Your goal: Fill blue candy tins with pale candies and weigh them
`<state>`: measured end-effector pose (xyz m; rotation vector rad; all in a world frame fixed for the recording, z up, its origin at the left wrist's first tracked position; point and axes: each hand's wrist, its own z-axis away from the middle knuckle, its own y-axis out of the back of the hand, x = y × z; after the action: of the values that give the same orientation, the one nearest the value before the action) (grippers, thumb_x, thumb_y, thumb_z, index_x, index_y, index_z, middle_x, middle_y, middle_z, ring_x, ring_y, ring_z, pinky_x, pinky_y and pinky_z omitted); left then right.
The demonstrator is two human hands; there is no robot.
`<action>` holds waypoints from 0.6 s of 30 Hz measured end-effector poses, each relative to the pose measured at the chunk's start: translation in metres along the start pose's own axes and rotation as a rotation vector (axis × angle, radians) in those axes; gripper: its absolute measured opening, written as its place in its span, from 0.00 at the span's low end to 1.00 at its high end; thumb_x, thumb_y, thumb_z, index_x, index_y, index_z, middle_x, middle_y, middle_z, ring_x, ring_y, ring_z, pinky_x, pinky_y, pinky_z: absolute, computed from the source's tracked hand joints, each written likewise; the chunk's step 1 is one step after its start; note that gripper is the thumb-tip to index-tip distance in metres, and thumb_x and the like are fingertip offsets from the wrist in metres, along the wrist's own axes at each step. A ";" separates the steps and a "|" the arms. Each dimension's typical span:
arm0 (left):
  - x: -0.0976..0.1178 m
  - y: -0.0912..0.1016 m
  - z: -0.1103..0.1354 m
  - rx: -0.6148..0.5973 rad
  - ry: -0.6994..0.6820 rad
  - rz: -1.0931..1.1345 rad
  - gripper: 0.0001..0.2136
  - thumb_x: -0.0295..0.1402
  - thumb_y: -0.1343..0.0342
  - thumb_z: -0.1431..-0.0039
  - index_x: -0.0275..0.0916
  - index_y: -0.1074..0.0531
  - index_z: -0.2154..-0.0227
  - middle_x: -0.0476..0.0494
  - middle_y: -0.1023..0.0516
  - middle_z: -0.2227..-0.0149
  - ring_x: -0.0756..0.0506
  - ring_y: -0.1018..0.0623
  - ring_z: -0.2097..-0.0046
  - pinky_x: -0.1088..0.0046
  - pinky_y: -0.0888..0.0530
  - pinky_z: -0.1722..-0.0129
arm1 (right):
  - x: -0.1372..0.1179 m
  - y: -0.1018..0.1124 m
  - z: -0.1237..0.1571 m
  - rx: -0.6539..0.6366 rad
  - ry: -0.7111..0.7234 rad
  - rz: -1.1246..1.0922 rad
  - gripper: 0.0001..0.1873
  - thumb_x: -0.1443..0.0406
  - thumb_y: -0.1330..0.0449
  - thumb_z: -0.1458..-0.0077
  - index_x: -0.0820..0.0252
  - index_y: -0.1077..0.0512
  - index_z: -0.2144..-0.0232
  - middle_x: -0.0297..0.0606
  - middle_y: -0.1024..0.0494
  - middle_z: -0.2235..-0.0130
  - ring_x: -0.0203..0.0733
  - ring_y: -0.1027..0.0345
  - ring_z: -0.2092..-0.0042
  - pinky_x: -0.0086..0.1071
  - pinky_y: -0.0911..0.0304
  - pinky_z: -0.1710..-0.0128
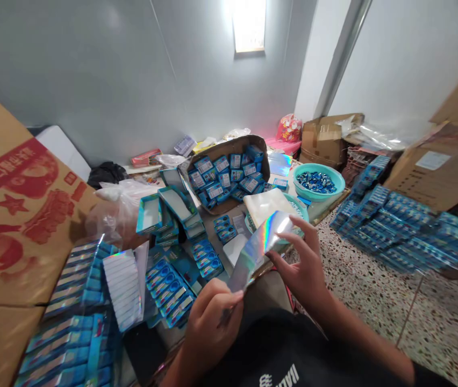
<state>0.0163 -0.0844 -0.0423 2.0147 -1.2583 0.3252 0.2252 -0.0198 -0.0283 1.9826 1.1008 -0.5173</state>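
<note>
I hold a shiny holographic foil sheet (258,248) between both hands above my lap. My left hand (208,317) is closed, pinching the sheet's near lower end. My right hand (303,260) grips the sheet's far upper end, fingers curled round its edge. Just beyond the sheet lie small blue boxes (208,258) and a white plastic bag (267,207) on the low table (216,223).
A cardboard tray (229,169) holds several blue boxes. A teal bowl (318,183) holds blue pieces. Open teal trays (164,212) stand at centre left. Large cartons rise at left (15,215) and right (442,166). Stacked blue packs (394,226) cover the speckled floor.
</note>
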 end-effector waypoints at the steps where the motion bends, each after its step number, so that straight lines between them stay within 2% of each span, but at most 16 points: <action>1: -0.001 -0.008 0.002 0.075 -0.002 -0.006 0.11 0.15 0.43 0.43 0.38 0.31 0.63 0.50 0.31 0.71 0.51 0.29 0.68 0.76 0.30 0.68 | -0.002 -0.005 0.003 0.076 -0.121 -0.065 0.20 0.59 0.35 0.41 0.52 0.30 0.47 0.43 0.39 0.37 0.54 0.47 0.35 0.48 0.50 0.38; 2: -0.002 -0.016 0.004 0.123 -0.005 0.004 0.12 0.14 0.44 0.43 0.39 0.33 0.64 0.52 0.32 0.72 0.51 0.30 0.70 0.76 0.31 0.69 | -0.005 -0.011 0.006 0.069 -0.238 -0.186 0.27 0.56 0.36 0.40 0.53 0.35 0.42 0.46 0.40 0.36 0.54 0.47 0.35 0.48 0.48 0.38; 4: -0.002 -0.031 0.004 0.124 -0.018 0.040 0.13 0.14 0.45 0.43 0.40 0.35 0.64 0.54 0.34 0.74 0.52 0.31 0.72 0.77 0.32 0.70 | -0.009 -0.020 0.012 -0.146 -0.436 -0.527 0.31 0.50 0.41 0.38 0.54 0.39 0.38 0.47 0.34 0.40 0.52 0.38 0.41 0.45 0.38 0.44; 6: 0.001 -0.041 -0.001 0.074 -0.049 0.070 0.12 0.16 0.46 0.42 0.41 0.36 0.63 0.53 0.33 0.74 0.51 0.31 0.72 0.76 0.32 0.70 | -0.013 -0.025 0.016 -0.419 -0.563 -0.823 0.29 0.46 0.42 0.39 0.57 0.34 0.43 0.45 0.26 0.50 0.48 0.30 0.52 0.39 0.32 0.55; 7: 0.002 -0.044 -0.004 0.052 -0.057 0.085 0.12 0.17 0.46 0.42 0.40 0.36 0.61 0.53 0.32 0.73 0.51 0.30 0.71 0.76 0.31 0.70 | -0.014 -0.025 0.017 -0.505 -0.592 -0.892 0.27 0.46 0.41 0.40 0.58 0.30 0.48 0.42 0.24 0.56 0.46 0.29 0.57 0.37 0.32 0.59; 9: 0.006 -0.047 -0.009 0.004 -0.039 0.109 0.13 0.23 0.44 0.40 0.39 0.36 0.54 0.49 0.29 0.69 0.49 0.26 0.67 0.74 0.27 0.67 | -0.014 -0.022 0.016 -0.539 -0.570 -0.865 0.20 0.49 0.40 0.39 0.60 0.26 0.60 0.37 0.25 0.65 0.41 0.31 0.63 0.32 0.35 0.63; 11: 0.009 -0.044 -0.013 -0.041 -0.010 0.137 0.19 0.30 0.41 0.40 0.37 0.38 0.48 0.45 0.26 0.64 0.47 0.24 0.62 0.71 0.25 0.62 | -0.012 -0.015 0.012 -0.490 -0.490 -0.730 0.16 0.54 0.42 0.37 0.61 0.26 0.67 0.34 0.26 0.69 0.39 0.33 0.65 0.30 0.37 0.63; 13: 0.010 -0.037 -0.018 -0.015 -0.058 0.111 0.21 0.29 0.39 0.40 0.37 0.37 0.47 0.44 0.25 0.62 0.45 0.24 0.58 0.69 0.24 0.57 | -0.009 -0.006 0.005 -0.503 -0.400 -0.607 0.13 0.58 0.43 0.36 0.61 0.25 0.65 0.35 0.23 0.66 0.39 0.32 0.63 0.30 0.37 0.62; 16: 0.005 -0.026 -0.032 0.026 -0.182 -0.130 0.18 0.24 0.39 0.41 0.41 0.32 0.49 0.41 0.24 0.55 0.41 0.27 0.48 0.59 0.29 0.46 | -0.006 0.007 -0.004 -0.669 -0.275 -0.503 0.12 0.63 0.45 0.35 0.59 0.22 0.59 0.36 0.20 0.61 0.41 0.29 0.60 0.31 0.36 0.59; 18: -0.003 -0.019 -0.045 -0.125 -0.166 -0.268 0.16 0.29 0.38 0.39 0.43 0.29 0.49 0.40 0.24 0.49 0.38 0.27 0.44 0.51 0.34 0.40 | -0.006 0.013 -0.007 -0.764 -0.208 -0.431 0.12 0.66 0.45 0.36 0.58 0.20 0.61 0.36 0.18 0.62 0.40 0.27 0.61 0.31 0.36 0.59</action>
<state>0.0384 -0.0460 -0.0205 2.1027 -1.0587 -0.0488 0.2328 -0.0211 -0.0140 1.0163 1.3413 -0.4200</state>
